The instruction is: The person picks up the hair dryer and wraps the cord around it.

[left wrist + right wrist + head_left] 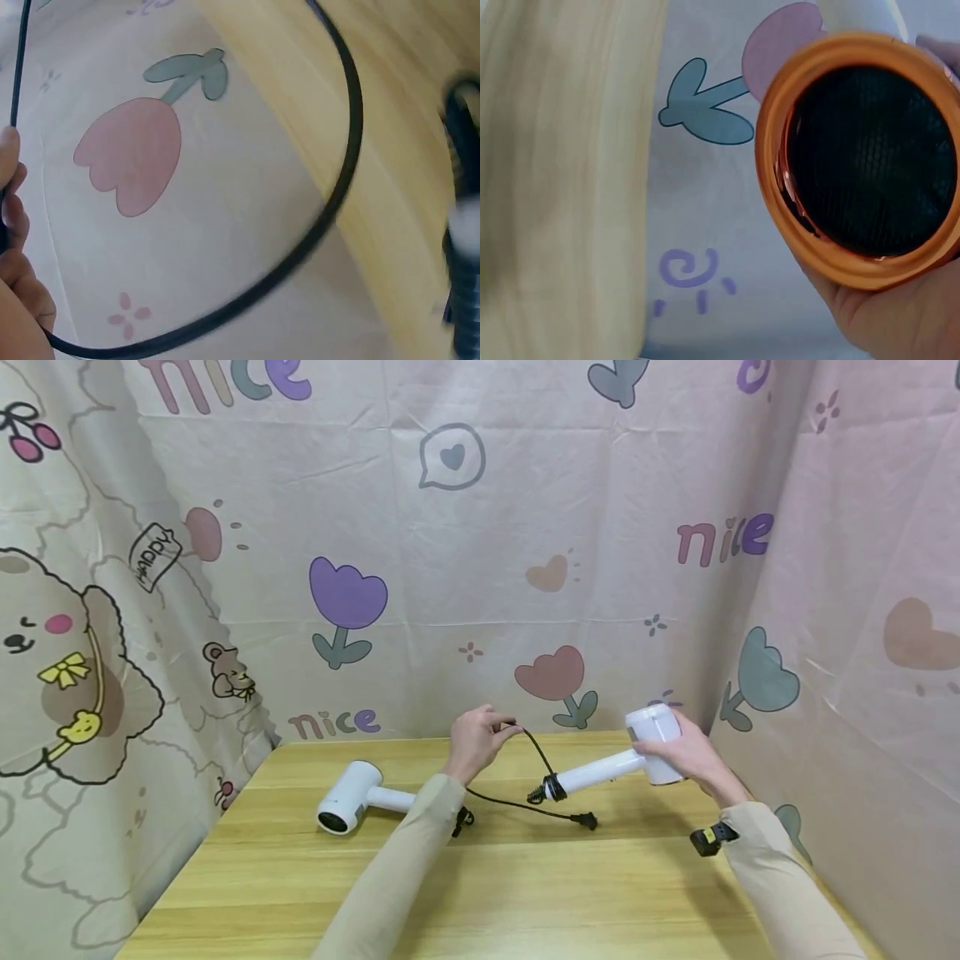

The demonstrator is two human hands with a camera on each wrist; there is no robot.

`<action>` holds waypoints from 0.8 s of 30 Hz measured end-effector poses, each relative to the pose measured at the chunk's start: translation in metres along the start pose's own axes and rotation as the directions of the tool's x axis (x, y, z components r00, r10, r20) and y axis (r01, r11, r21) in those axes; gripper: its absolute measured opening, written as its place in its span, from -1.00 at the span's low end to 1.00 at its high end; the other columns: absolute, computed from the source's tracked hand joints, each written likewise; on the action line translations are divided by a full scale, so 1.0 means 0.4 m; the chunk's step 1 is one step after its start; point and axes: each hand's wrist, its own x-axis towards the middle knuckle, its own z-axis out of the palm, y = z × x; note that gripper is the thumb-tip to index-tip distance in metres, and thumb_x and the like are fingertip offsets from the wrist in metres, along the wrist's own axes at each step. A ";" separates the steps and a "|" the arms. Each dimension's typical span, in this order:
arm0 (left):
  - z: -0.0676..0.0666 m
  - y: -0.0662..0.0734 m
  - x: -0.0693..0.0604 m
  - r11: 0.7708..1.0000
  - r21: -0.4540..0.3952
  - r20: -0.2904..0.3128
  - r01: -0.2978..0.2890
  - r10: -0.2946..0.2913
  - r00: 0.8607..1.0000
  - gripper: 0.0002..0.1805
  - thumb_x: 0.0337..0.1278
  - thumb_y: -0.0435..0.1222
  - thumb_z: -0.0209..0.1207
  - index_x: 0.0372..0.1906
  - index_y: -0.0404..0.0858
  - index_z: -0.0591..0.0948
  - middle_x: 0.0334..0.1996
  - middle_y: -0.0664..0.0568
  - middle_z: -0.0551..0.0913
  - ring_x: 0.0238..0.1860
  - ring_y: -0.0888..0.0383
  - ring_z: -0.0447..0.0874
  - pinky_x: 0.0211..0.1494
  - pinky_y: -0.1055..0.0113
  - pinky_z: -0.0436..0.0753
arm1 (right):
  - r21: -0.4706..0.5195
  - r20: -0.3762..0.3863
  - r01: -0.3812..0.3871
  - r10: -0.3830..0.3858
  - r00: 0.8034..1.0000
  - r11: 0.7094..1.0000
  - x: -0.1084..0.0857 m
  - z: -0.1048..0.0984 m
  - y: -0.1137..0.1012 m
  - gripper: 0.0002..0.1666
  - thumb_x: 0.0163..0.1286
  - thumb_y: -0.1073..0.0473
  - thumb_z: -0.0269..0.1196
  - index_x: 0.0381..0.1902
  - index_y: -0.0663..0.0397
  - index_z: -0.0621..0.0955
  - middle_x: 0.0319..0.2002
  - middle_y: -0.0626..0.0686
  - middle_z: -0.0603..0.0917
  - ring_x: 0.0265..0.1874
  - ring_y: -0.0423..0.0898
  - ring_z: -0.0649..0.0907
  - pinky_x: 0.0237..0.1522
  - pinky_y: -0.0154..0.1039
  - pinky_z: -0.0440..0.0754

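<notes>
My right hand (693,752) grips a white hair dryer (600,770) by its head, above the table's right side. In the right wrist view the hair dryer's round dark grille (874,161) shows inside an orange ring. Black cord (556,787) is wound round the end of the handle. With its fingertips my left hand (476,742) pinches the loose part of that cord (352,142), which curves between hand and handle. The cord's plug (584,820) hangs low over the table. A second white hair dryer (352,797) lies on the left, its handle end partly behind my left forearm.
The wooden table (570,893) reaches back to a patterned curtain (465,568), which also hangs at both sides. A black bundle (463,821) lies at the second hair dryer's handle end. A small black device (708,839) is strapped to my right wrist.
</notes>
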 end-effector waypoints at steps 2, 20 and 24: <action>-0.003 -0.005 0.003 0.999 -0.031 -0.010 0.037 -0.037 0.999 -0.79 -0.03 -0.07 0.43 -0.31 -0.09 0.81 -0.61 0.19 0.59 -0.66 0.37 0.38 -0.58 0.53 0.31 | 0.021 0.033 -0.014 0.014 0.999 1.000 -0.006 -0.003 0.012 0.02 0.19 -0.04 0.43 0.44 0.13 0.16 0.06 0.39 0.50 -0.22 0.09 0.65 -0.37 -0.11 0.72; 0.048 -0.019 -0.040 0.992 0.003 0.091 0.127 -0.127 0.988 -0.79 0.08 0.00 0.35 -0.27 0.01 0.81 -0.48 0.19 0.73 -0.65 0.39 0.46 -0.68 0.51 0.34 | 0.339 0.218 -0.145 0.072 0.973 0.930 -0.033 -0.006 0.047 -0.16 0.37 0.05 0.24 0.41 0.23 0.10 -0.14 0.13 0.56 -0.27 0.01 0.68 -0.26 0.09 0.73; 0.058 -0.018 -0.048 0.991 0.014 0.158 0.137 -0.137 0.978 -0.78 0.11 0.02 0.32 -0.27 0.03 0.81 -0.35 0.20 0.79 -0.53 0.36 0.61 -0.57 0.51 0.44 | 0.392 0.210 -0.164 0.085 0.974 0.905 -0.036 -0.007 0.049 -0.26 0.41 0.04 0.20 0.37 0.16 0.13 -0.19 0.02 0.60 -0.26 -0.04 0.68 -0.24 0.02 0.74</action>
